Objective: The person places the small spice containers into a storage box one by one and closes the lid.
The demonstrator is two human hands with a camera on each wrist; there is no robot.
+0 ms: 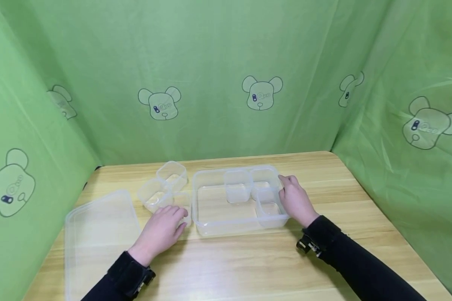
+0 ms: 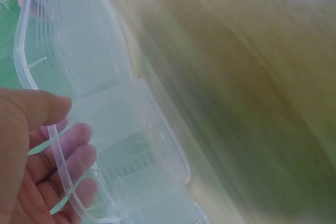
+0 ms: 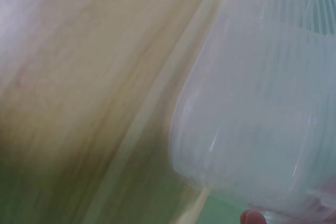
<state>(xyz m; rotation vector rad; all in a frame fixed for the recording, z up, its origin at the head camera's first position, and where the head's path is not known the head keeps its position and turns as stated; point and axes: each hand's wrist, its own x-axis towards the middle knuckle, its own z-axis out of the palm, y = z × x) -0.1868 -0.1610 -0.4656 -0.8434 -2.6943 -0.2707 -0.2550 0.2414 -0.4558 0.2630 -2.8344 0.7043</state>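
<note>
A large clear plastic box [image 1: 211,229] stands mid-table, with three small clear cups in its right part. In the head view my right hand [image 1: 296,200] grips its right end, fingers at the rim; one fingertip [image 3: 253,217] shows below the box's corner [image 3: 236,145] in the right wrist view. Left of the box, my left hand [image 1: 163,228] holds the rim of a small square cup [image 1: 183,198]. In the left wrist view its fingers show through the wall of the cup [image 2: 142,150], the thumb on the near side.
Two more small cups, a front one [image 1: 153,193] and a back one [image 1: 173,172], stand behind the held cup. A big translucent lid [image 1: 98,238] lies flat at the left of the wooden table [image 1: 241,267]. Green fabric walls [image 1: 211,138] with bear prints surround the table's back and sides.
</note>
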